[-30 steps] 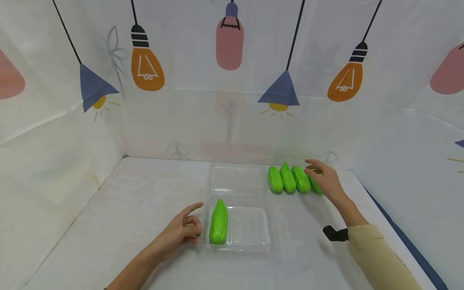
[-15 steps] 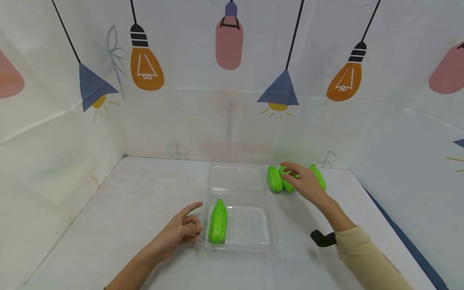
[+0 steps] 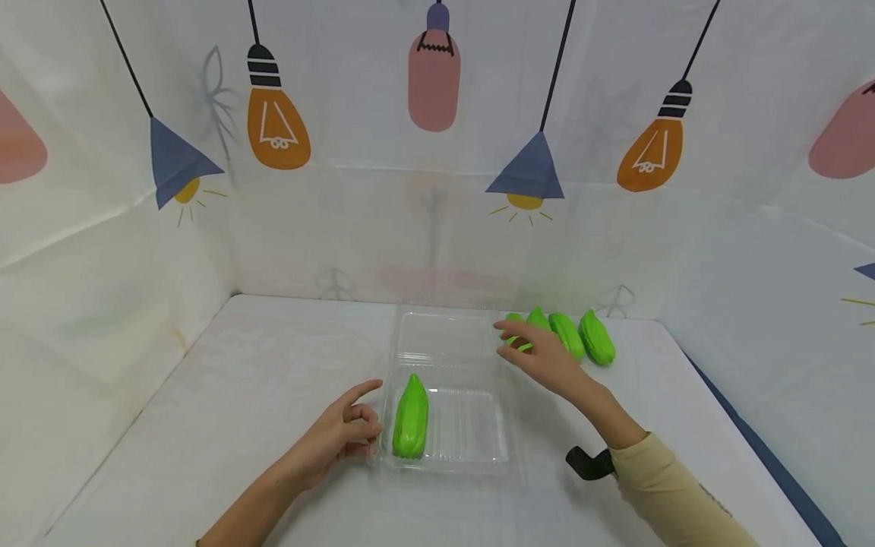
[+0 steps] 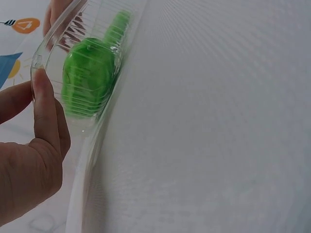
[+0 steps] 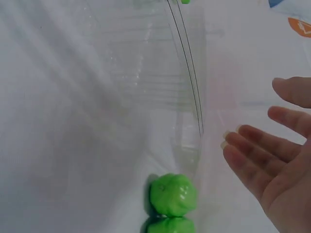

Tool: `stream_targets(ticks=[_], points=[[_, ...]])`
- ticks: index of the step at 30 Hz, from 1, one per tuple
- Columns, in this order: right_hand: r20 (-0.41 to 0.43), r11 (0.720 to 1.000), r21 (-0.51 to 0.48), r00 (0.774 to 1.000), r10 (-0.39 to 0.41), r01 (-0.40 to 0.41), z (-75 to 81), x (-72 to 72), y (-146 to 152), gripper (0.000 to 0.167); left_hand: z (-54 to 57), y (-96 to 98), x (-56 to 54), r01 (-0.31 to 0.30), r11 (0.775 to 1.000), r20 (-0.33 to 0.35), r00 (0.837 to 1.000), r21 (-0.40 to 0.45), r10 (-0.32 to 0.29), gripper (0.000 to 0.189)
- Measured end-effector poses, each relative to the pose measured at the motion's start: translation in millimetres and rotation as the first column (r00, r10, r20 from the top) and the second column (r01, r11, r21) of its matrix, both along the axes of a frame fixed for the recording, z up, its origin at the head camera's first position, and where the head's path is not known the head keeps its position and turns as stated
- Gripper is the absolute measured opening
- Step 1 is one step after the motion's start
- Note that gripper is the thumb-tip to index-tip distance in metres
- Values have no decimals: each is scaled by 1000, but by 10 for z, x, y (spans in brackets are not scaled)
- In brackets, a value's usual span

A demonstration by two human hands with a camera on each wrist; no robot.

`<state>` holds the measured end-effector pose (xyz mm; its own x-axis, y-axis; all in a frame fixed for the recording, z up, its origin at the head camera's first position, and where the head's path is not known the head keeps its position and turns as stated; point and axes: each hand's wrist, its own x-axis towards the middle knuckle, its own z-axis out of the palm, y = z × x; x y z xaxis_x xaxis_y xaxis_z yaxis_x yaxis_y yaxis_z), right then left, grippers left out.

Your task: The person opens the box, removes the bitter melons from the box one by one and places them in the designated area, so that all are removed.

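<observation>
A clear plastic clamshell box (image 3: pixel 472 425) lies open on the white table, its lid (image 3: pixel 444 336) folded toward the back. One glossy green toy vegetable (image 3: pixel 411 418), long and ridged with a pointed tip, lies along the left side of its base. My left hand (image 3: pixel 342 437) pinches the box's left rim, thumb and finger meeting at the edge (image 4: pixel 38 60) in the left wrist view. Over the back row of similar green vegetables (image 3: pixel 597 338) hovers my right hand (image 3: pixel 543 357). Its fingers are parted and hold nothing; it partly hides the leftmost vegetables.
White sheeting printed with hanging lamps and bulbs (image 3: pixel 278 129) encloses the table (image 3: pixel 287 342) at the back and sides. A black object (image 3: pixel 589 463) sticks out from the right sleeve (image 3: pixel 673 490).
My right hand has moved left along the row, from its right end toward its left end. The rightmost vegetables are uncovered now. The left hand and the box stay put.
</observation>
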<state>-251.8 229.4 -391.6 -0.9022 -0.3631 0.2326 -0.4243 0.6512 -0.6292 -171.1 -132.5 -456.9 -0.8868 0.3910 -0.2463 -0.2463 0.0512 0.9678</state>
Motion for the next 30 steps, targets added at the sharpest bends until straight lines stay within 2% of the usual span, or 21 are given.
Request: stream_targets(ticks=[8,17,30], points=[[32,996,31,996,80,-81,-64,80,-177,45,-6,-2,-6,2,1000,2,1000,11,-2,75],[117,994,13,988,105,-107,-122,163,-413,49,-15,-12,-10,7,1000,-5,1000,11,-7,75],[131,982,-22,973,190,-189,-233,237,-585,48,6,-7,4,6,1000,2,1000,10,-6,76]])
